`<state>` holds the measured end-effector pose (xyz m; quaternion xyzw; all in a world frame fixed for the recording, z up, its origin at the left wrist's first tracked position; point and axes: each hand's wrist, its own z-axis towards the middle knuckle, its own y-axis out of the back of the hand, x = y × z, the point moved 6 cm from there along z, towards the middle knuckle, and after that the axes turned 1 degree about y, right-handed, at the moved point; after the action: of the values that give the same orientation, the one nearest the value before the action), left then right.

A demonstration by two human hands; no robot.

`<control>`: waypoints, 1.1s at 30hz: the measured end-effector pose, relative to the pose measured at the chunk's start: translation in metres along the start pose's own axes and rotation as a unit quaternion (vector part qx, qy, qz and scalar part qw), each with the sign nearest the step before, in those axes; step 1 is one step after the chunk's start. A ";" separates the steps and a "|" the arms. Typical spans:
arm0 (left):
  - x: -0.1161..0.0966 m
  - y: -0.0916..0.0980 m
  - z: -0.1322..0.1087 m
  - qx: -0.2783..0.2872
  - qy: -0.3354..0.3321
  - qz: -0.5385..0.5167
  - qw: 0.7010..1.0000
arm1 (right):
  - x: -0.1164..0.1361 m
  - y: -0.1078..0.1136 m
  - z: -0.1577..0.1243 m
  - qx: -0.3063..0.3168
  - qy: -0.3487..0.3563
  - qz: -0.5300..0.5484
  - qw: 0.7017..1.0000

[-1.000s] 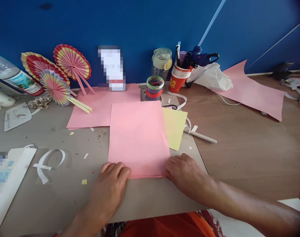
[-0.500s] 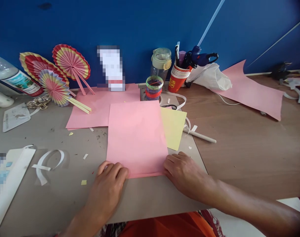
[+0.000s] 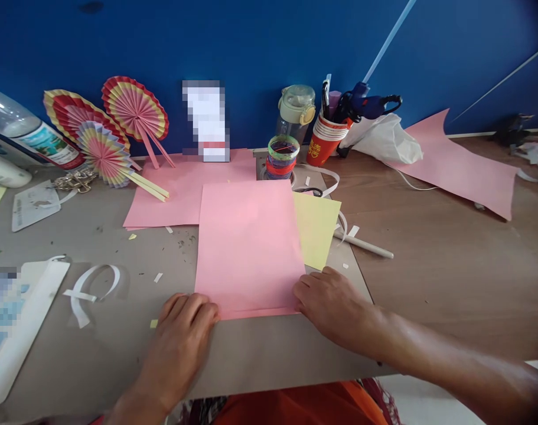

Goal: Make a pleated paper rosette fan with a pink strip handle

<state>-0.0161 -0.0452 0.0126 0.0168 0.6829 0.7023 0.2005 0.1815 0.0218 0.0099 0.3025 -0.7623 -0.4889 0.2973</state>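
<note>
A sheet of pink paper (image 3: pixel 248 248) lies upright in front of me, with a narrow folded strip along its near edge. At its near left corner is my left hand (image 3: pixel 184 321), fingers curled closed on the paper's edge. My right hand (image 3: pixel 328 298) closes on the near right corner in the same way, its fingertips partly hidden. From under the sheet's right side shows a piece of yellow paper (image 3: pixel 319 230). More pink paper (image 3: pixel 171 195) lies flat behind it to the left.
Pleated paper fans (image 3: pixel 136 112) lean at the back left, beside a plastic bottle (image 3: pixel 42 136). A phone (image 3: pixel 213 127) stands against the blue partition. Rubber-banded jar (image 3: pixel 281 167), paper cups (image 3: pixel 324 144) with a glue gun (image 3: pixel 361 103), and a pen (image 3: pixel 370 247) are right of centre.
My left hand has slid outward to the left along the near edge of the pink paper. My right hand stays at its corner. The view has shifted slightly.
</note>
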 end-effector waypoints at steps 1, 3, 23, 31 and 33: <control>0.003 0.000 -0.001 -0.001 0.008 -0.007 1.000 | -0.001 0.000 0.000 0.005 -0.005 0.001 1.000; 0.010 0.000 -0.004 0.000 0.026 -0.022 0.999 | -0.005 -0.003 0.000 0.038 -0.026 0.006 0.999; -0.002 0.027 -0.034 -0.198 0.031 0.119 0.972 | -0.018 -0.004 -0.009 0.038 -0.050 0.016 0.998; -0.077 -0.013 -0.015 -0.097 -0.131 0.076 0.984 | -0.015 0.000 -0.007 0.031 -0.041 0.009 0.999; -0.073 -0.022 -0.012 -0.066 -0.133 0.092 0.985 | -0.016 0.000 -0.008 0.031 -0.043 0.012 0.999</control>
<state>0.0533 -0.0798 0.0089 0.1594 0.5977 0.7528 0.2248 0.1974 0.0292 0.0096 0.2815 -0.7927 -0.4738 0.2606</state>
